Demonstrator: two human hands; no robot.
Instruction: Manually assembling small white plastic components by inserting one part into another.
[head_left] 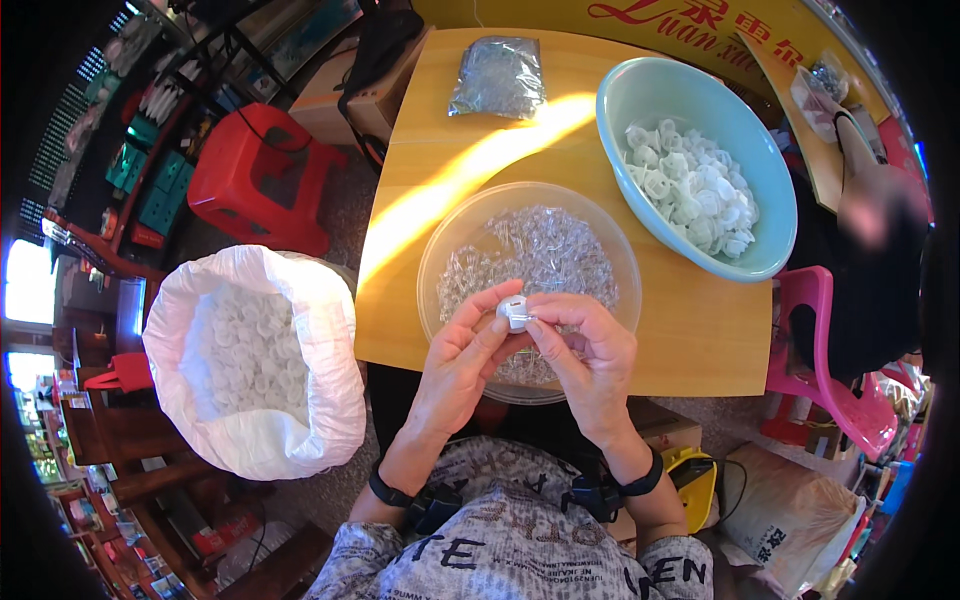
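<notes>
A small white round plastic part [513, 311] is pinched in the fingertips of my left hand [458, 362]. From the other side my right hand [590, 362] closes thumb and forefinger on a tiny clear plastic piece [531, 317], which meets the white part's edge; its exact shape is too small to make out. Both hands hover over the near half of a round translucent tray [428, 285]. Spread inside that tray are many small clear plastic pieces [545, 240], partly hidden by my hands.
At the table's [690, 340] far right stands a light blue basin [612, 120] of white plastic parts [690, 185]. A clear bag [497, 77] lies at the back. Left of the table, a white sack [330, 400] holds similar parts. A red stool [240, 165], pink chair [850, 400] and another person [850, 310] are around.
</notes>
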